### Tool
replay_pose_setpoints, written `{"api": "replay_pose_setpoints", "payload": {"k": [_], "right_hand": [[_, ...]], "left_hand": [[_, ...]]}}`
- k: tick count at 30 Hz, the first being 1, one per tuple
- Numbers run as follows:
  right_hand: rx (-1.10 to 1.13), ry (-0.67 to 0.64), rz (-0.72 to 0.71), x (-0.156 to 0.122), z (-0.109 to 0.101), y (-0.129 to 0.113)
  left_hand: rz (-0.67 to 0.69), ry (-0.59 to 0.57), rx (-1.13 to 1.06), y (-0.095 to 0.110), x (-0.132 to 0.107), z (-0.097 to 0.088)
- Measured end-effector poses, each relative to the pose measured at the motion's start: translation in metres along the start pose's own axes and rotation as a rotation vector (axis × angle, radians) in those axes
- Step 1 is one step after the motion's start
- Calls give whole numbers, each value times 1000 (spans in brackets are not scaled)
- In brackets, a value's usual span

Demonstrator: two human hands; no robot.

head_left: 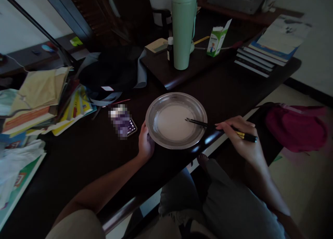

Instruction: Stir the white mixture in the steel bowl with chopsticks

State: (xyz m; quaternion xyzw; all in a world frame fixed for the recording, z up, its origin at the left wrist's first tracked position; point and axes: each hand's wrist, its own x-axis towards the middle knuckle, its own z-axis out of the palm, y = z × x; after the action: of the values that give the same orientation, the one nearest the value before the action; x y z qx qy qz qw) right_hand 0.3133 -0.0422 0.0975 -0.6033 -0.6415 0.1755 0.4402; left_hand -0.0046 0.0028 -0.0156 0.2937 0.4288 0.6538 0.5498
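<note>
A pile of books (39,104) and a phone (122,121) lie on the dark worktop (91,152). The left hand (145,142) holds the rim of the metal plate (156,109) at the worktop's near edge. Black chopsticks (200,123) dip into its white liquid (171,123). The right hand (241,138) has its fingers closed around them.

Head cam, single view: faces fwd/down onto desk (85,152), close range.

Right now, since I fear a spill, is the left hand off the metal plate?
No, the left hand grips the metal plate at its left rim, while the right hand holds chopsticks over it.
</note>
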Motion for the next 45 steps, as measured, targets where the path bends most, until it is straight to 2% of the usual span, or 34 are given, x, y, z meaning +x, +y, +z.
{"api": "replay_pose_setpoints", "payload": {"k": [3, 6, 10, 15, 18, 21, 27, 32, 36, 40, 45], "right_hand": [[48, -63, 22, -1, -11, -2], [87, -153, 21, -2, -10, -5], [140, -248, -38, -2, 12, -5], [120, -188, -91, 0, 49, -3], [61, -118, -104, 3, 57, -4], [11, -48, -110, 6, 51, -7], [-19, 43, -38, 3, 17, -9], [74, -34, 35, 0, -6, -5], [96, -147, 43, -1, -10, -7], [146, -246, -1, -1, 6, -12], [128, -241, -52, 1, 39, -9]], "left_hand": [[2, 1, -6, 0, 1, 1], [6, -10, -8, 1, 1, 2], [-13, -5, -10, 4, -1, 3], [-11, 22, 0, 9, -3, 4], [-11, 15, 10, 14, -5, 4], [-11, 21, 13, 19, -7, 3], [-4, 4, 5, 19, -5, -1], [3, 0, 11, 7, 0, -2], [4, -10, 2, 3, 1, -1], [0, -7, 18, 8, -1, 1], [-9, 0, 23, 13, -4, 4]]}}
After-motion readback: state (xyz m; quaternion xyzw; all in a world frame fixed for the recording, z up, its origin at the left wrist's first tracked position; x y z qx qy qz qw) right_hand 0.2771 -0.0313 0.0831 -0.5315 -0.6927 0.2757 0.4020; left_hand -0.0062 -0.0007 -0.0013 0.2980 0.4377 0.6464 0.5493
